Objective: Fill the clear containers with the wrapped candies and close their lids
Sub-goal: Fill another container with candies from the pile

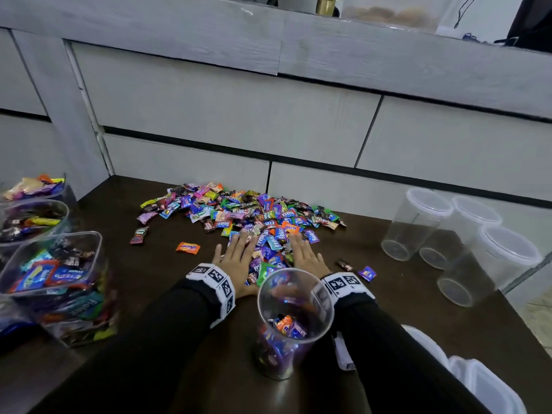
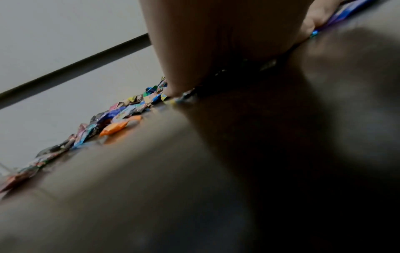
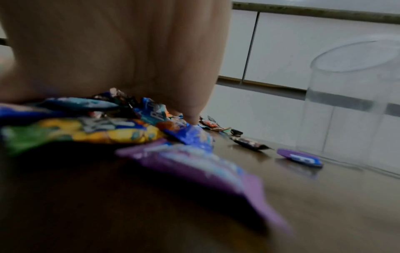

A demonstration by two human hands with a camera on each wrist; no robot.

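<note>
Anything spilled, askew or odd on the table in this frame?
Mostly orderly. A few wrapped candies lie apart from the candy pile: an orange candy left of the left hand, a purple candy right of the right hand.

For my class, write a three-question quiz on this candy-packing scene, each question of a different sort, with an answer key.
1. True or false: the round container nearest the person already has its lid on.
2. Multiple choice: how do the left hand and right hand lie? A) flat on either side of some candies B) gripping a lid C) inside a container
3. Fill in: the lone orange candy lies on the table to the ____ of the left hand.

Key: 1 false, it stands open, partly filled; 2 A; 3 left.
</note>
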